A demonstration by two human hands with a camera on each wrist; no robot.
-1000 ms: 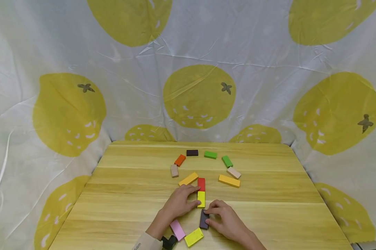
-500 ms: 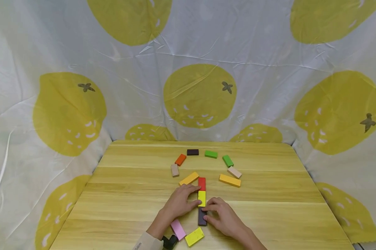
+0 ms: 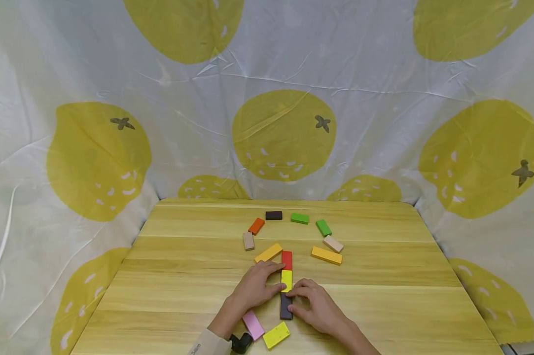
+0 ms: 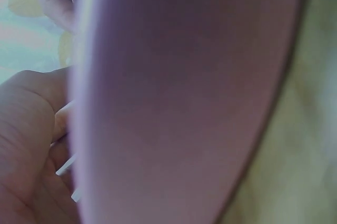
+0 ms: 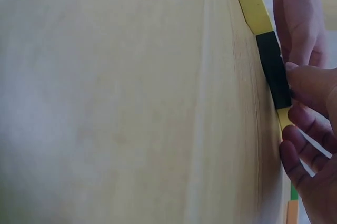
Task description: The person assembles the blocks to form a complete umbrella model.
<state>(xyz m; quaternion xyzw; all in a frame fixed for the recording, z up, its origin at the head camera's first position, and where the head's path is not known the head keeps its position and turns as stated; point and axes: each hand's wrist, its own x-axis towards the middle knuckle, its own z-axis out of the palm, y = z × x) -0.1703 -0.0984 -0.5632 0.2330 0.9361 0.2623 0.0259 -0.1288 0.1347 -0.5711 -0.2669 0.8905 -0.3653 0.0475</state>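
In the head view, a red block [image 3: 286, 260], a yellow block [image 3: 286, 280] and a dark block [image 3: 286, 306] lie end to end in a column. My left hand [image 3: 259, 283] rests along the column's left side, index fingertip at the red block, thumb at the yellow one. From the right, my right hand [image 3: 317, 305] holds the dark block by its right edge and upper corner with thumb and index finger. The right wrist view shows this thumb against the dark block [image 5: 273, 70], other fingers curled beside it. A blurred pink block [image 4: 184, 108] fills much of the left wrist view.
Several blocks arc across the wooden table [image 3: 182, 276], among them a black one [image 3: 273, 215], an orange-red one [image 3: 256, 226] and a long yellow-orange one [image 3: 326, 256]. Nearer lie a pink block [image 3: 253, 325], a speckled yellow block [image 3: 276, 336] and a black object [image 3: 241, 343].
The dark block has slid left and slightly forward under my right hand, from tilted and apart to straight against the yellow block's near end. My left hand has stayed in place.
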